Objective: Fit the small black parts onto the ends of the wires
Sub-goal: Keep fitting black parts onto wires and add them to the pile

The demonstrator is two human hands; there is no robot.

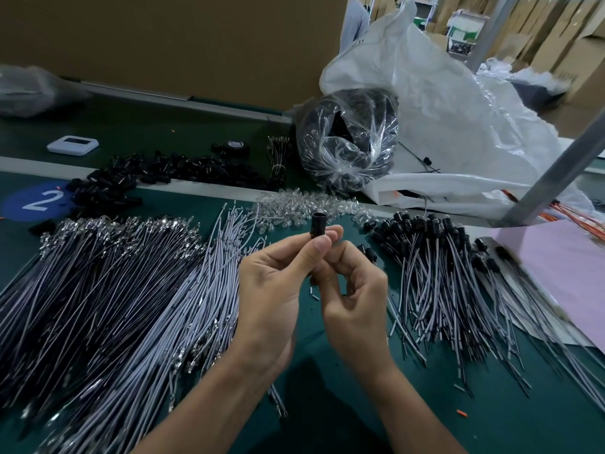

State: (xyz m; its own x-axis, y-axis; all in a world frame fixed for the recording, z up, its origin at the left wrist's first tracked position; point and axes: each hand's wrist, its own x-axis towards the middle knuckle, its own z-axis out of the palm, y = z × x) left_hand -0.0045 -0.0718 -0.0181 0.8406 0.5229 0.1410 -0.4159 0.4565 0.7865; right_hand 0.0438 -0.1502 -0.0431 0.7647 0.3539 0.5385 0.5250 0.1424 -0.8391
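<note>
Item under inspection: one small black part (319, 223), a short tube, held upright above the middle of the green table (327, 407), with its open end uppermost. The left hand (271, 290) pinches its lower end between thumb and forefinger. The right hand (357, 290) sits just beside and touches the left, with its fingers curled inward. Something dark shows in the gap, but it cannot be told what, if anything, this hand holds. No wire can be made out at the part.

To the left lies a broad heap of grey wires (114, 290) with bare metal ends pointing away from the person. To the right lies a second heap, wires with black parts fitted (442, 273). Behind the hands is a pile of clear pieces (294, 208). Further back on the left is a spread of loose black parts (147, 175), near a blue disc marked 2 (36, 201) and a small white device (72, 145).

At the rear, a clear bag of black pieces (347, 139) leans against a large white sack (451, 103). A slanted metal post (556, 172) stands at the right, above a pink sheet (563, 267). A cardboard wall (163, 37) closes off the back.
</note>
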